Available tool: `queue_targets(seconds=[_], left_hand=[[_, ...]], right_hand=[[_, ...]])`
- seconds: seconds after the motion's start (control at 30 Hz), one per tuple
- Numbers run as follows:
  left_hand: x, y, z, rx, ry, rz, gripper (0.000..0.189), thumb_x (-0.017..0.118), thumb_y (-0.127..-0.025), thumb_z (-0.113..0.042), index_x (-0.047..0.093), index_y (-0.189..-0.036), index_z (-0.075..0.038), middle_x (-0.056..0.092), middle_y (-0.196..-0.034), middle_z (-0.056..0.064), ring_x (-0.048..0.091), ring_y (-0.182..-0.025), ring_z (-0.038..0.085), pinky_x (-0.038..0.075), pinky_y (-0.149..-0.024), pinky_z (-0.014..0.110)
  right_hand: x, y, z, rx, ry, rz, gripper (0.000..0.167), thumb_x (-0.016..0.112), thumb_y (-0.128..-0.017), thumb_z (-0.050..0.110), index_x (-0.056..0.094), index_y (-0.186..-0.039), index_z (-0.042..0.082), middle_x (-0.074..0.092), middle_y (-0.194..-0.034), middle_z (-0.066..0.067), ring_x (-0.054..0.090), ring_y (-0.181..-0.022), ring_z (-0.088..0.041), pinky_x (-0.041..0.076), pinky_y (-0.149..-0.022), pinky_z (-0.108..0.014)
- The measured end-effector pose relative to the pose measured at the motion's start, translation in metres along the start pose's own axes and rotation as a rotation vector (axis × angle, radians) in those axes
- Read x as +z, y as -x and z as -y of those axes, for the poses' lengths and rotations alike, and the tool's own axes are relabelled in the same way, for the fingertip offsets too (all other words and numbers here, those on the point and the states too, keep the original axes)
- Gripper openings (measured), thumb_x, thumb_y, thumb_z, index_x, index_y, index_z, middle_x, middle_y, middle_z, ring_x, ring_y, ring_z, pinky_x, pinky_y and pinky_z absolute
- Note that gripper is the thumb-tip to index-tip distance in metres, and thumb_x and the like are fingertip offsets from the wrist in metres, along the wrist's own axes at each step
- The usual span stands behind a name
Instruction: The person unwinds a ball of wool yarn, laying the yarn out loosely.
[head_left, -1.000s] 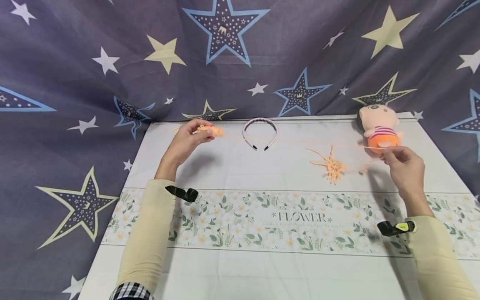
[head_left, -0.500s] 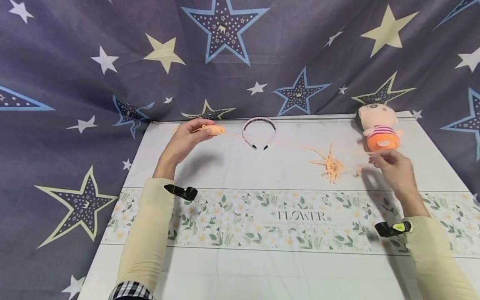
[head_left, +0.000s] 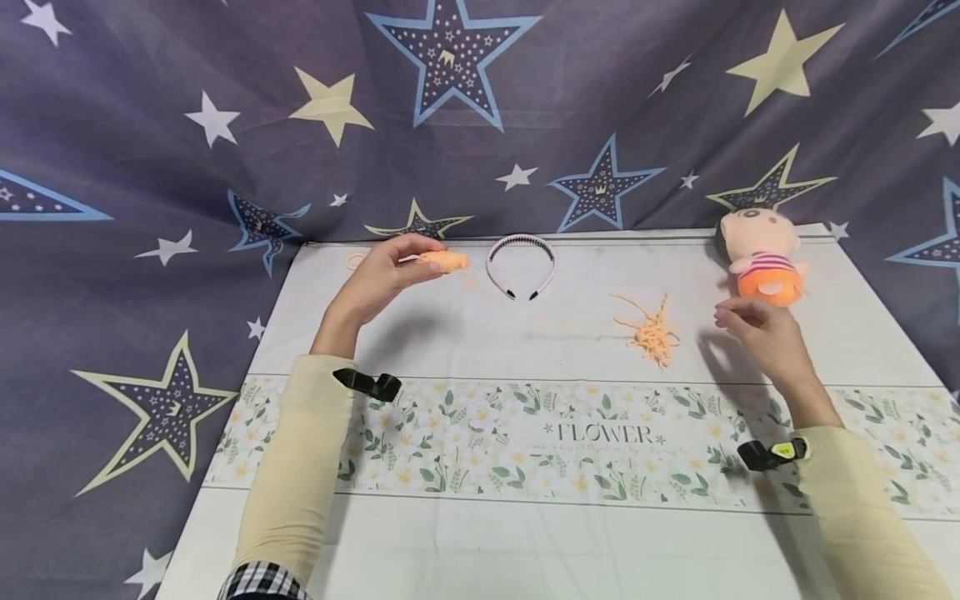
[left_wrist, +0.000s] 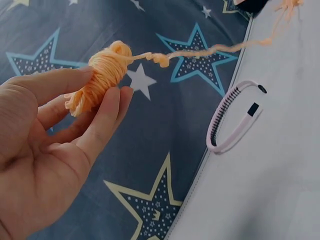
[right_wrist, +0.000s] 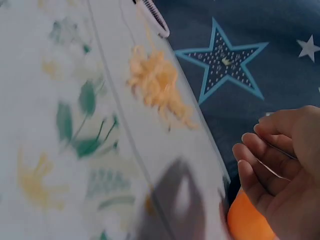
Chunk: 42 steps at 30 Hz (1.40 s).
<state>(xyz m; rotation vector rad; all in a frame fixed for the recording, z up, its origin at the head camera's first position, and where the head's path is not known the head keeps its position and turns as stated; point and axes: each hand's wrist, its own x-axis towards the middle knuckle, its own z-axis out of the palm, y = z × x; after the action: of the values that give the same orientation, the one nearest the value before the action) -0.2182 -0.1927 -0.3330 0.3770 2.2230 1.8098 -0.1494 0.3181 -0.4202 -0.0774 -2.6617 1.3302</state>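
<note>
While hovering above the white bench [head_left: 562, 550] with the right grip [head_left: 768, 340] relaxed and loosely bent near a tangle of orange yarn [head_left: 654, 342], pinching a wound yarn bundle [head_left: 452, 262] aloft in the left grip [head_left: 378, 279]. Toward the far edge, a pink headband [left_wrist: 237, 132] and plush toy [head_left: 761, 246]; behind, a star-patterned curtain [head_left: 270, 75].

We look forward and down from the head, farthest off, over the surface [head_left: 525, 542] to the headband [head_left: 521, 240]. From the left wrist we look, tilted, close past the left grip [left_wrist: 55, 155], the headband beyond. From the right wrist, close behind the right grip [right_wrist: 297, 192], we catch part of the headband. All three share the starred cloth [head_left: 450, 175].
</note>
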Motion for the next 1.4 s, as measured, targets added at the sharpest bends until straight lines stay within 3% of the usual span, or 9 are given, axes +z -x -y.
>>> queue_targets(seconds=[0.2,0.37,0.43,0.67,0.93,1.1,1.23,1.3,1.4], left_hand=[[0.009,-0.002,-0.007,0.021,-0.012,0.03,0.03,0.07,-0.088,-0.016,0.062,-0.116,-0.009,0.057,-0.121,0.003,0.06,-0.104,0.018,0.047,-0.096,0.037],[0.02,-0.003,-0.009,0.024,-0.004,0.055,0.029,0.07,-0.088,-0.014,0.063,-0.115,-0.008,0.058,-0.119,0.004,0.062,-0.101,0.018,0.049,-0.094,0.034],[0.024,-0.004,-0.009,0.023,-0.007,0.062,0.029,0.07,-0.087,-0.014,0.063,-0.115,-0.008,0.059,-0.12,0.004,0.063,-0.101,0.019,0.049,-0.093,0.034],[0.036,-0.007,-0.01,0.038,-0.002,0.101,0.03,0.07,-0.088,-0.015,0.063,-0.116,-0.008,0.061,-0.122,0.005,0.063,-0.106,0.02,0.049,-0.097,0.038],[0.045,-0.01,-0.008,0.096,0.012,0.145,0.029,0.066,-0.091,-0.013,0.063,-0.117,-0.001,0.062,-0.114,0.008,0.063,-0.102,0.02,0.052,-0.092,0.035],[0.046,-0.01,-0.008,0.076,0.005,0.138,0.029,0.065,-0.09,-0.01,0.061,-0.118,-0.001,0.061,-0.116,0.008,0.065,-0.098,0.017,0.053,-0.092,0.036],[0.046,-0.009,-0.01,0.054,-0.005,0.126,0.029,0.065,-0.09,-0.009,0.06,-0.118,-0.002,0.06,-0.119,0.008,0.066,-0.098,0.016,0.052,-0.093,0.037],[0.046,-0.009,-0.01,0.047,-0.007,0.123,0.029,0.066,-0.089,-0.01,0.061,-0.117,-0.002,0.059,-0.12,0.007,0.066,-0.099,0.016,0.051,-0.093,0.036],[0.044,-0.009,-0.009,0.045,-0.009,0.12,0.029,0.068,-0.089,-0.012,0.061,-0.115,-0.003,0.059,-0.118,0.007,0.065,-0.1,0.017,0.05,-0.094,0.035]], right_hand=[[0.017,-0.006,0.037,-0.094,-0.01,0.024,0.028,0.062,-0.094,0.021,0.064,-0.111,-0.001,0.065,-0.088,0.013,0.058,-0.077,0.01,0.046,-0.066,-0.005],[0.046,-0.013,0.064,-0.177,-0.028,0.065,0.025,0.063,-0.094,0.019,0.065,-0.11,0.001,0.068,-0.101,-0.013,0.056,-0.08,0.009,0.046,-0.071,-0.007],[0.06,-0.015,0.074,-0.217,-0.057,0.094,0.024,0.063,-0.093,0.017,0.065,-0.11,0.0,0.067,-0.103,-0.017,0.056,-0.081,0.008,0.046,-0.073,-0.008],[0.107,-0.019,0.116,-0.286,-0.17,0.194,0.021,0.065,-0.092,0.018,0.066,-0.109,0.005,0.069,-0.103,-0.012,0.061,-0.085,-0.005,0.05,-0.078,-0.014],[0.145,-0.016,0.15,-0.33,-0.238,0.311,0.024,0.067,-0.091,0.024,0.068,-0.109,0.009,0.069,-0.106,-0.007,0.064,-0.091,-0.017,0.054,-0.082,-0.028],[0.158,-0.01,0.159,-0.318,-0.266,0.361,0.019,0.066,-0.092,0.019,0.069,-0.106,0.007,0.07,-0.102,-0.01,0.065,-0.09,-0.024,0.054,-0.078,-0.029],[0.153,0.001,0.172,-0.32,-0.282,0.382,0.016,0.064,-0.092,0.011,0.068,-0.103,0.0,0.069,-0.098,-0.016,0.065,-0.087,-0.033,0.052,-0.071,-0.022],[0.148,0.006,0.179,-0.32,-0.288,0.385,0.014,0.063,-0.092,0.008,0.067,-0.101,-0.002,0.069,-0.095,-0.019,0.064,-0.084,-0.03,0.05,-0.068,-0.02],[0.145,0.009,0.181,-0.322,-0.298,0.392,0.013,0.062,-0.092,0.006,0.067,-0.099,-0.003,0.068,-0.093,-0.02,0.063,-0.078,-0.016,0.049,-0.066,-0.019]])
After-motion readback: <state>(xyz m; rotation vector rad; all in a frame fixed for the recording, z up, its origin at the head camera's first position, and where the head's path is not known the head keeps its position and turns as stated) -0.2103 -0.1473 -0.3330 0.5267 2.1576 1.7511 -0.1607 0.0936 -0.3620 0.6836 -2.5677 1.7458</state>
